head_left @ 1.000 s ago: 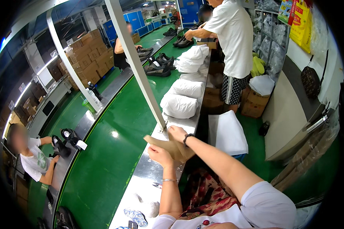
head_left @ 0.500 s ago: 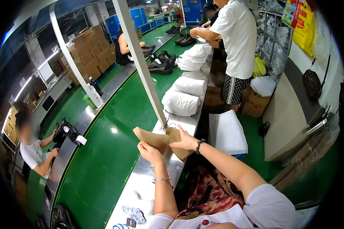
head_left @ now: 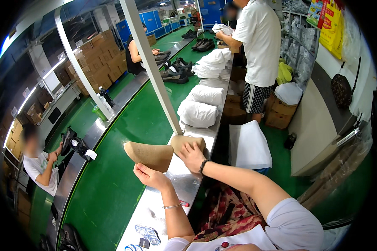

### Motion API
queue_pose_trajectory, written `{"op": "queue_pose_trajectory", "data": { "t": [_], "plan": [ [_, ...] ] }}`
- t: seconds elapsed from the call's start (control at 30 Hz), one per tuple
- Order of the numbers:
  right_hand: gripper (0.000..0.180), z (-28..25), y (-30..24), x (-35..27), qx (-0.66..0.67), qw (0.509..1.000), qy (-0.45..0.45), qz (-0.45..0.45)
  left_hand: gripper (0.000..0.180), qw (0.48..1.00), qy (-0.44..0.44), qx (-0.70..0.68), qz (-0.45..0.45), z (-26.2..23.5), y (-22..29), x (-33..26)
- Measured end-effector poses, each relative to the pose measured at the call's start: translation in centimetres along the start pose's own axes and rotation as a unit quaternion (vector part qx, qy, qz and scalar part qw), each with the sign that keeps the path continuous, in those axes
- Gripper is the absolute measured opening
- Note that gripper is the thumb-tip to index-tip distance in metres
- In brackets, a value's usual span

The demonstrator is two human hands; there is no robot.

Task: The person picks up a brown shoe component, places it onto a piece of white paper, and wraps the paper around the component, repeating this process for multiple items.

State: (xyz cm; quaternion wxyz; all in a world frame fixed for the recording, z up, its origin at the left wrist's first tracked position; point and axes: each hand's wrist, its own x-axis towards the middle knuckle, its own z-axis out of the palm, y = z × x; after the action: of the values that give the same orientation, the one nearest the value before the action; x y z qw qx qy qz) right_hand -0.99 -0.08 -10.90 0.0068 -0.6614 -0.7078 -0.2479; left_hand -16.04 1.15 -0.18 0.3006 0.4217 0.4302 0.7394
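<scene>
Head-worn fisheye view, facing down and ahead, near hands [head_left: 154,177]

My left hand [head_left: 153,177] is raised by the left edge of the tabletop [head_left: 179,179], thumb [head_left: 142,167] up and fingers curled in a pinch. Its forearm [head_left: 176,217] rises nearly straight from the near end, wrist [head_left: 170,200] slightly bent leftward. My right hand [head_left: 192,158] reaches in across the right edge, palm down, fingers spread and gently bent; that forearm [head_left: 234,175] slants leftward from the elbow.
</scene>
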Motion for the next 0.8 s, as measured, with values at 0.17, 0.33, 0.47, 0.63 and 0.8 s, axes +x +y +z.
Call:
{"op": "queue_pose_trajectory", "data": {
  "t": [0.17,0.33,0.47,0.63,0.8],
  "plan": [
    [0.033,0.2,-0.8,-1.4,0.134,0.99,0.009,-0.047,0.025,0.998,-0.002,-0.053,-0.033,-0.4,0.3,0.6],
    [0.051,-6.4,5.7,-4.6,0.747,0.607,0.141,0.233,0.021,0.962,-0.095,-0.196,-0.163,-1.1,-1.0,1.7],
    [0.083,-11.1,6.0,-9.5,0.844,0.501,0.065,0.178,0.021,0.916,-0.201,-0.213,-0.275,1.3,-0.9,-2.2],
    [0.091,-11.6,4.4,-13.5,0.858,0.437,0.119,0.242,0.023,0.844,-0.241,-0.253,-0.407,3.4,-0.4,-8.3],
    [0.088,-8.0,6.2,-20.2,0.876,0.422,0.047,0.228,0.023,0.792,-0.34,-0.223,-0.456,3.9,-1.9,-12.8]
  ]
}}
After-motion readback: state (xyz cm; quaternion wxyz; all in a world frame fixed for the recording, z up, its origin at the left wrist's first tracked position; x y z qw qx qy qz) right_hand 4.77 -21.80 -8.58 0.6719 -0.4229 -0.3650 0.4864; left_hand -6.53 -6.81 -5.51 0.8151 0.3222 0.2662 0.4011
